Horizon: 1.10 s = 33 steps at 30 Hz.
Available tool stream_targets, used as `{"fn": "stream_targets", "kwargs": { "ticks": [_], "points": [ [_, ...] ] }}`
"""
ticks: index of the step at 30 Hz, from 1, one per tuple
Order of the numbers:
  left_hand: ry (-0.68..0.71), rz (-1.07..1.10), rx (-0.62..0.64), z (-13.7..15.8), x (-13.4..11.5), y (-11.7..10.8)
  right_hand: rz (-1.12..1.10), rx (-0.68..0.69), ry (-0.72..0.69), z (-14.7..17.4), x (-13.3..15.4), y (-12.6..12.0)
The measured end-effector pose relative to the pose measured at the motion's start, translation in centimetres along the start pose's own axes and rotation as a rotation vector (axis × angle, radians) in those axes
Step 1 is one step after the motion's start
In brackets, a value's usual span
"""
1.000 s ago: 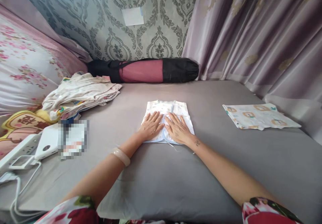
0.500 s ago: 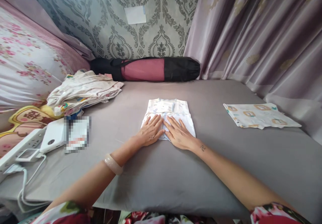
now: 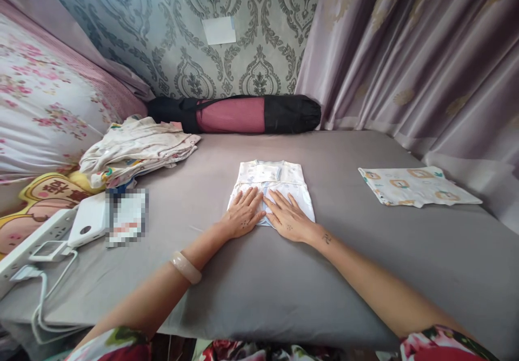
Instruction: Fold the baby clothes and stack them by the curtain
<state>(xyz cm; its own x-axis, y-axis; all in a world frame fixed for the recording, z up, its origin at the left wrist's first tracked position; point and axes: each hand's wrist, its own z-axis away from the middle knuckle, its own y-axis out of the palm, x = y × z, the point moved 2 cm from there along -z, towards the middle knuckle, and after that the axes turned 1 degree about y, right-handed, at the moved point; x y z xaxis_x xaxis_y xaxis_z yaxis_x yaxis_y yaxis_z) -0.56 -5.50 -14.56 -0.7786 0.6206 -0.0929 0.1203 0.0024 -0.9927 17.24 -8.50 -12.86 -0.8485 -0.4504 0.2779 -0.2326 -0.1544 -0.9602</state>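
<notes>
A small white garment (image 3: 271,173) with a faint print lies folded flat on the grey sheet (image 3: 259,285). My left hand (image 3: 244,213) rests palm down on its lower left part, fingers stretched out and pointing away from me. On the lower right part lies my right hand (image 3: 288,216), also flat with its fingers spread. The two thumbs nearly meet at the middle of the cloth. Neither hand grips anything, and the hands hide part of the garment's lower half.
A folded printed cloth (image 3: 417,186) lies at the right. At the left are a pile of clothes (image 3: 141,147), a yellow cushion (image 3: 51,188), a white power strip (image 3: 36,242) with cables and a white box (image 3: 90,218). A long black and pink bag (image 3: 231,115) lies along the wall.
Both hands stay flat on the garment with almost no movement. The whole view has shifted slightly.
</notes>
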Motion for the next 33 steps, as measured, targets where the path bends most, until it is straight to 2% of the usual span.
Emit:
{"fn": "stream_targets", "kwargs": {
  "ticks": [3, 7, 12, 16, 22, 26, 33],
  "points": [
    [0.037, 0.016, -0.037, 0.6, -0.4, -0.8, -0.034, 0.005, -0.022, 1.0, 0.4, -0.6],
    [0.137, 0.09, -0.111, 1.6, -0.7, -2.3, -0.068, -0.116, -0.104, 2.4, 0.8, -1.2],
    [0.263, 0.168, -0.06, 2.3, -0.7, -3.0, -0.125, -0.258, -0.139, 3.4, 0.4, -1.1],
    [0.325, 0.139, -0.045, 2.4, -0.9, -3.3, -0.094, -0.23, -0.159, 3.7, 0.5, -0.9],
    [0.393, -0.076, -0.02, 2.3, -1.9, -3.8, -0.03, -0.186, -0.149, 3.5, 1.1, -1.4],
    [0.391, -0.132, -0.04, 1.9, -2.1, -3.5, 0.02, -0.194, -0.122, 3.2, 1.6, -1.5],
    [0.23, -0.095, -0.164, 1.3, -2.0, -3.2, 0.122, -0.258, -0.046, 2.0, 2.0, -1.3]
  ]
}}
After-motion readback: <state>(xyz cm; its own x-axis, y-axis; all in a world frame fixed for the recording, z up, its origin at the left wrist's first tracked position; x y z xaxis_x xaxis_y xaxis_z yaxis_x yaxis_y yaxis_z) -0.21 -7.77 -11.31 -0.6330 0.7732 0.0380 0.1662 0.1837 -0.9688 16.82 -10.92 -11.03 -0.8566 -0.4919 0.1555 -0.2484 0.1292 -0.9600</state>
